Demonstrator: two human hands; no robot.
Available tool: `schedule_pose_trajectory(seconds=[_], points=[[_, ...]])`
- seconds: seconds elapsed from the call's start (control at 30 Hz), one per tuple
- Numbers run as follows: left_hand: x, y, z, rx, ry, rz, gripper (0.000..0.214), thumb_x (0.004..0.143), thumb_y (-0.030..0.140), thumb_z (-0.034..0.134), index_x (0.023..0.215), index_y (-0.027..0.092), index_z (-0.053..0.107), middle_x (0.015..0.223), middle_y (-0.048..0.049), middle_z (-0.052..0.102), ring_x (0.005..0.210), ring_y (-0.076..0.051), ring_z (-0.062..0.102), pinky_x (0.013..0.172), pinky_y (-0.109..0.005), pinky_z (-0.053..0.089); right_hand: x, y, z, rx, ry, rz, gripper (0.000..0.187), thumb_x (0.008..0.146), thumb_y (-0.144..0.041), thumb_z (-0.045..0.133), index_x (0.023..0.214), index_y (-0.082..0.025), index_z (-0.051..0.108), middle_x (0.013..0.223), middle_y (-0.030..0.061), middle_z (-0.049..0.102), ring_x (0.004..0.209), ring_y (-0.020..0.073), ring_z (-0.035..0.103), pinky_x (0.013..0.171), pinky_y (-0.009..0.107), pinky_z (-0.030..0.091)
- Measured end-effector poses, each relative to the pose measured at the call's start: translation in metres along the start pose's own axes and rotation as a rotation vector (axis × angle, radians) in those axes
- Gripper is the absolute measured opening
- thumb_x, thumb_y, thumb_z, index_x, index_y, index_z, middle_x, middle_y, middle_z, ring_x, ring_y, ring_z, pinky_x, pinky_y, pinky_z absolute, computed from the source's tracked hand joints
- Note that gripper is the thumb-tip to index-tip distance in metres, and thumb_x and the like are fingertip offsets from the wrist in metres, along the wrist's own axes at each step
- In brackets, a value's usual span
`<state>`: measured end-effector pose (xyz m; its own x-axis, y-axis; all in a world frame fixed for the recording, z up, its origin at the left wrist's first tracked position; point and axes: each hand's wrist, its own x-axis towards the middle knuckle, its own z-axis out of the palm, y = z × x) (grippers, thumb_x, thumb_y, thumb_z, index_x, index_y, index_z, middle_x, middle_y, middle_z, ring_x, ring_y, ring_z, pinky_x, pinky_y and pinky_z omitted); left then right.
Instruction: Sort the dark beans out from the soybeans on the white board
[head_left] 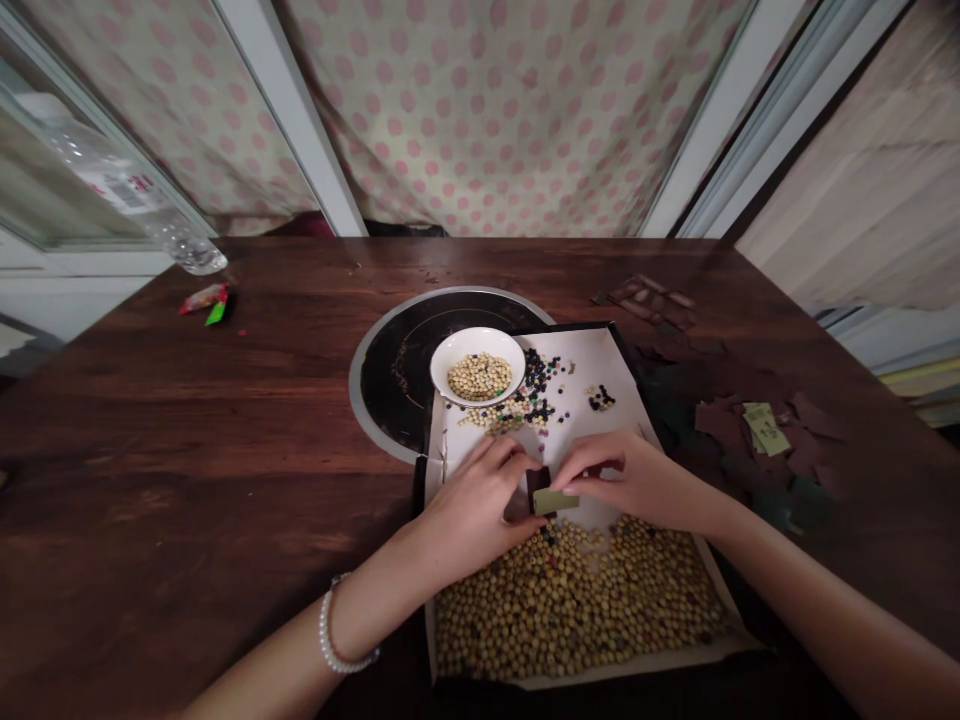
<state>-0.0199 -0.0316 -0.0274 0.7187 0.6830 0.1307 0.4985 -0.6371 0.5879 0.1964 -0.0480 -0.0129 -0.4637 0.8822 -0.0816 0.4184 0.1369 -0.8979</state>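
Above the middle of a shallow box lid with a white inside, my left hand has its thumb and fingers closed on the edges of a small dark brown card. A pearl bracelet circles that wrist. My right hand pinches a yellowish-green paper slip, which lies across the dark card. Just below both hands, the near half of the lid is covered with small tan beads. Black beads with some coloured ones are scattered at its far end, beside a white bowl holding more tan beads.
A round black panel with a silver rim is set into the dark wooden table. Dark card pieces and a yellowish slip lie at right. At far left are a clear plastic bottle and candy wrappers.
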Motion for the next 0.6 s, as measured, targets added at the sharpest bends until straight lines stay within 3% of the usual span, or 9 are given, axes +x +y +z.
schedule_pose_trajectory(seconds=[0.2,0.43,0.6], points=[[0.0001,0.0018,-0.0002,0.018,-0.014,-0.018,0.032,0.071,0.025,0.072,0.101,0.017,0.061,0.112,-0.0086,0.054,0.11,-0.03,0.049,0.093,-0.049,0.047,0.0018,0.0022,0.0037,-0.023,0.005,-0.023,0.018,0.085,-0.014,0.059,0.089,-0.023,0.075,0.085,0.002,0.069,0.073,0.0125,0.058,0.061,0.025,0.042],[-0.0014,0.0033,-0.002,0.011,-0.018,-0.025,0.036,0.071,0.024,0.073,0.104,0.018,0.059,0.11,-0.0081,0.055,0.11,-0.03,0.049,0.093,-0.049,0.047,0.0008,0.0034,0.0085,-0.127,0.018,-0.15,0.026,0.081,-0.007,0.055,0.09,-0.022,0.074,0.091,0.0051,0.062,0.08,0.0152,0.059,0.065,0.027,0.045],[-0.0009,0.005,-0.0035,0.021,-0.029,-0.024,0.034,0.07,0.022,0.074,0.1,0.016,0.06,0.106,-0.008,0.055,0.108,-0.03,0.049,0.094,-0.048,0.046,0.001,0.0032,0.0093,-0.171,0.006,-0.221,0.022,0.075,-0.01,0.067,0.095,-0.019,0.071,0.098,0.007,0.059,0.091,0.0175,0.058,0.081,0.031,0.047]])
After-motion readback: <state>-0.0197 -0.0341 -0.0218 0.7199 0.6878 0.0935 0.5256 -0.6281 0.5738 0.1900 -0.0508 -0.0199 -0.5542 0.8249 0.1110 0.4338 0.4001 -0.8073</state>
